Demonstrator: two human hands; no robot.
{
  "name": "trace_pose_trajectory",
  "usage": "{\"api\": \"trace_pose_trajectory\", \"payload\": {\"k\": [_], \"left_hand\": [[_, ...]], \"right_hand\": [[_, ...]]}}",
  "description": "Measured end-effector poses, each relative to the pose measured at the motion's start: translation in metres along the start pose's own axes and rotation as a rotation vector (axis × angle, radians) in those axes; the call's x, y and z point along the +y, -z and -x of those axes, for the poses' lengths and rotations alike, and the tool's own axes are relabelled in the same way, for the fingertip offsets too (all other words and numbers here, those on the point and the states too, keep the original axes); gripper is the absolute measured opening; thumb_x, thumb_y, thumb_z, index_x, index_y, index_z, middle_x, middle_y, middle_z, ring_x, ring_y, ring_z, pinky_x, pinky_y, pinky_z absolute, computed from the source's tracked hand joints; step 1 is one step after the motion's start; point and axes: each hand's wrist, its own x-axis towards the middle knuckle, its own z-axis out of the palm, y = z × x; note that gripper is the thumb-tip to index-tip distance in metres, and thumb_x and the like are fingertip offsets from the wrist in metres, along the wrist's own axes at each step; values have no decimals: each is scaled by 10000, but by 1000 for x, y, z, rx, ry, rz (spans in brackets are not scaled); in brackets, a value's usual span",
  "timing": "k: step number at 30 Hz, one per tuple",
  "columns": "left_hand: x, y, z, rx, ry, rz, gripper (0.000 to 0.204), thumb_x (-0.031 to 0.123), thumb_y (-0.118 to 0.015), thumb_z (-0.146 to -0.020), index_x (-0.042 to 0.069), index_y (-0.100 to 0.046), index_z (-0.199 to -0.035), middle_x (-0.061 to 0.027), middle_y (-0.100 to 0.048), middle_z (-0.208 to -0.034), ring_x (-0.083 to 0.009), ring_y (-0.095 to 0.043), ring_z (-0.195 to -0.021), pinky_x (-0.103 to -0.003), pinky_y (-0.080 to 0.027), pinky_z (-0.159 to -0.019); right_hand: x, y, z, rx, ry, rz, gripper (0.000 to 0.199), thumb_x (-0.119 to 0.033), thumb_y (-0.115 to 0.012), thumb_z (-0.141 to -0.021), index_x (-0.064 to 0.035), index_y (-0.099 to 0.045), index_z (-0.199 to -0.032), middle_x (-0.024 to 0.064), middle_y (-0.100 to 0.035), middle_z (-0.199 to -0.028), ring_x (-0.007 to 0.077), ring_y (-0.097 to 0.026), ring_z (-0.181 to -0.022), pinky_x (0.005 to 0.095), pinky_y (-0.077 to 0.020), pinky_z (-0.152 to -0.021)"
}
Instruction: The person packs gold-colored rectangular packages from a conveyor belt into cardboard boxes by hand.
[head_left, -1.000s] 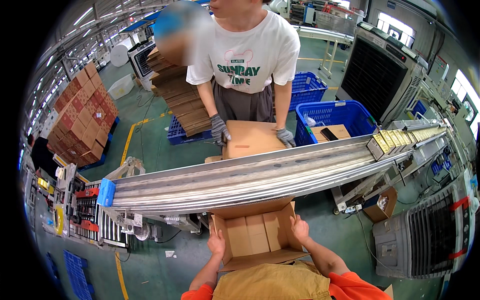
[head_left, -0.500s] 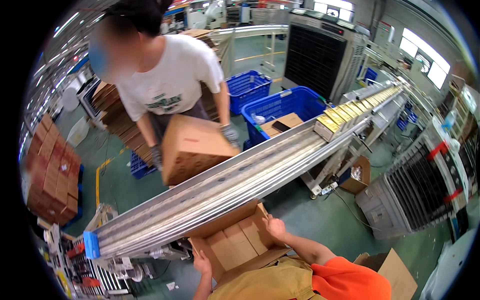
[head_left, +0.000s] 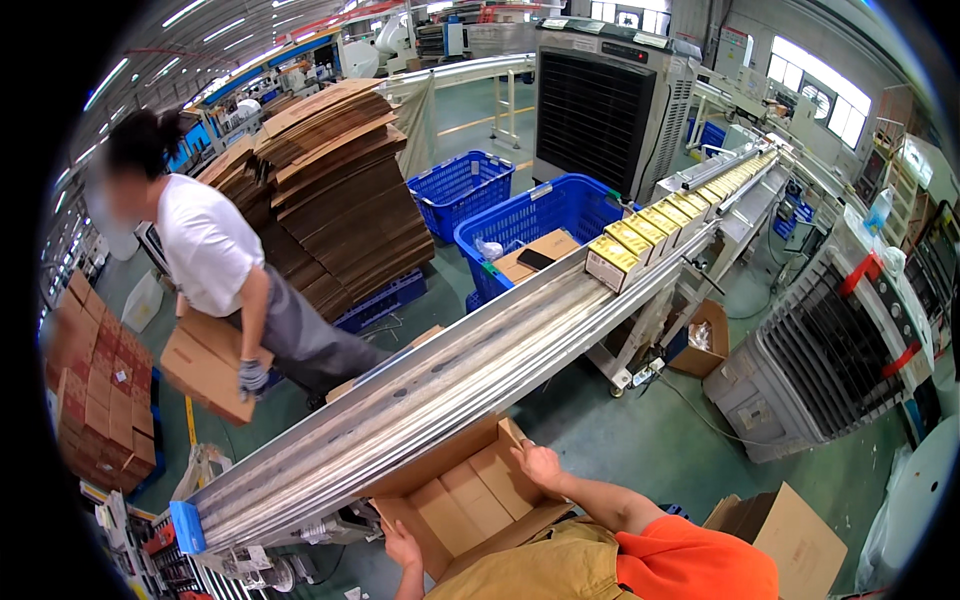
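Observation:
An open cardboard box (head_left: 432, 520) is held against my front, beside the near edge of the conveyor (head_left: 455, 385). Only its cardboard inside faces show; I see no goods in it. My left hand (head_left: 403, 547) grips the box's left wall, fingers on the outside or edge. On the opposite side my right hand (head_left: 540, 466) clasps the top of the right wall, thumb and fingers around it. A row of small yellow boxes (head_left: 620, 257) stands on the conveyor, its front end up the belt to the right of the box.
Across the conveyor a person (head_left: 215, 250) in gloves carries a closed carton (head_left: 213, 362) toward stacked cartons (head_left: 100, 390). Blue baskets (head_left: 540, 215) and flattened cardboard (head_left: 340, 190) stand beyond the belt. At right are a grey air cooler (head_left: 800, 350) and an open carton (head_left: 785, 540).
The person opposite has turned and walked left with the closed carton. The yellow boxes have come further down the conveyor. My hands keep their hold on the open box.

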Motion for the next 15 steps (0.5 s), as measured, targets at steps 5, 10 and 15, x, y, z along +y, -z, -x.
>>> {"api": "trace_pose_trajectory", "payload": {"k": [5, 10, 15], "left_hand": [[1, 2, 0, 11, 6, -18, 435, 300, -507, -919, 97, -440, -1298, -255, -636, -928, -448, -600, -819, -511, -465, -694], [0, 6, -1, -15, 28, -107, 448, 306, -513, -916, 90, -439, -1301, -252, -637, -926, -444, -601, -812, -507, -468, -686], [7, 3, -9, -11, -69, -72, 480, 313, -515, -913, 53, -423, -1306, -261, -638, -893, -444, -604, -816, -509, -467, -690]], "right_hand": [[-6, 24, -10, -187, -85, 30, 472, -466, -472, -912, -25, -570, -1050, 261, -635, -864, 412, -622, -820, 499, -496, -706], [25, 134, -82, 516, 272, -127, 153, -141, -622, -832, -15, -621, -919, 185, -625, -876, 362, -584, -818, 411, -484, -717], [85, 267, -171, 702, 284, 246, 201, 12, -547, -699, -8, -589, -894, 155, -574, -849, 334, -527, -846, 423, -457, -760]]}}
